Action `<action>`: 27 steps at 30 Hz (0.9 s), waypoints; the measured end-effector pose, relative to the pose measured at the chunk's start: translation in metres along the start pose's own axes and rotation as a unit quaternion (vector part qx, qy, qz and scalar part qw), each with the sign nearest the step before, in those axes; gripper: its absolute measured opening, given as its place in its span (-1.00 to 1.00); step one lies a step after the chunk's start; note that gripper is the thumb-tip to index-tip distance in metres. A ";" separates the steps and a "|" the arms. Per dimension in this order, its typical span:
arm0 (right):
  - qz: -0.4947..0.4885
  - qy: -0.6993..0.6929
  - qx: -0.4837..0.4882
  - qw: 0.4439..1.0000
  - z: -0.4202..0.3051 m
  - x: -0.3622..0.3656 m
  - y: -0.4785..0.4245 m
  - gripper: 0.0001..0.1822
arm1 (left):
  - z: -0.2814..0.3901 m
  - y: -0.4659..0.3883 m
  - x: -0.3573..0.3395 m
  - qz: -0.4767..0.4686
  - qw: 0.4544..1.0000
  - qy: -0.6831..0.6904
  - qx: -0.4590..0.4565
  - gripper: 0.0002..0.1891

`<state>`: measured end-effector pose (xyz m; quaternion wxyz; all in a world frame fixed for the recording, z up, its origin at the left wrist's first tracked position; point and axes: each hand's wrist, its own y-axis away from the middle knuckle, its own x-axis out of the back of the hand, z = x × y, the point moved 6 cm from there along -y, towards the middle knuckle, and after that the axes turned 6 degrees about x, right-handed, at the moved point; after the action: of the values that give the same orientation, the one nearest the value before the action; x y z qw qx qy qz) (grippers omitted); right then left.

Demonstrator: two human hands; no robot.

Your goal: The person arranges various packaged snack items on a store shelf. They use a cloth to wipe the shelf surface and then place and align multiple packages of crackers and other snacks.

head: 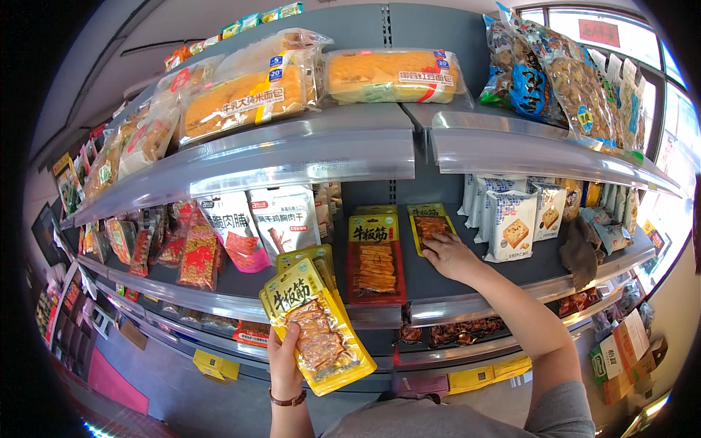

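My left hand (286,356) grips several flat yellow snack packets (320,334), fanned slightly, with brown strips showing through the clear front of the top one. On the middle shelf, my right hand (449,256) lies over the lower part of another yellow packet (428,219). Its fingertips touch that packet; whether they grip it is hidden. Between the hands, a red-and-black packet (375,263) of the same shape lies face up near the shelf's front. A yellow packet edge shows behind it.
Overhead juts the upper shelf's clear plastic lip (263,159), with bagged bread loaves (391,76) above it. White snack pouches (287,222) stand left on the middle shelf. White cracker packs (512,224) stand right, near a dark grey cloth-like item (580,252). Cartons (624,356) sit lower right.
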<state>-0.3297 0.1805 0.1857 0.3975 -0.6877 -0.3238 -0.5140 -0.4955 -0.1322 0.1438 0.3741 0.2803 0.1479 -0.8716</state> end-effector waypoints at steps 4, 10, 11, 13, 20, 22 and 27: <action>0.010 -0.006 0.016 1.000 -0.003 0.001 -0.003 -0.54 | 0.004 -0.002 -0.004 -0.007 1.000 -0.007 0.013 -0.67; 0.310 -0.161 0.160 0.923 -0.105 0.071 0.057 -0.85 | -0.008 -0.005 -0.015 -0.006 0.999 -0.018 0.037 -0.63; 0.271 -0.218 0.189 0.918 -0.126 0.066 0.068 -0.82 | -0.012 -0.006 -0.017 -0.010 0.999 -0.008 0.035 -0.64; 0.193 -0.288 0.163 0.924 -0.160 0.047 0.087 -0.65 | -0.016 -0.005 -0.026 -0.028 0.998 0.027 0.038 -0.65; 0.078 -0.521 -0.034 0.849 -0.148 -0.003 0.094 -0.71 | -0.024 0.007 -0.040 -0.082 0.996 -0.006 0.018 -0.53; 0.099 -0.493 -0.011 0.865 -0.143 0.003 0.096 -0.76 | -0.026 0.013 -0.046 -0.122 0.992 -0.012 0.017 -0.52; 0.115 -0.577 -0.059 0.807 -0.142 -0.006 0.098 -0.78 | -0.035 0.017 -0.031 -0.127 0.992 -0.021 0.018 -0.56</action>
<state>-0.3109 0.0090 0.1813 0.1523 -0.9120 -0.3807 0.0088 -0.4523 -0.1094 0.1337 0.2589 0.2471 0.1585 -0.9202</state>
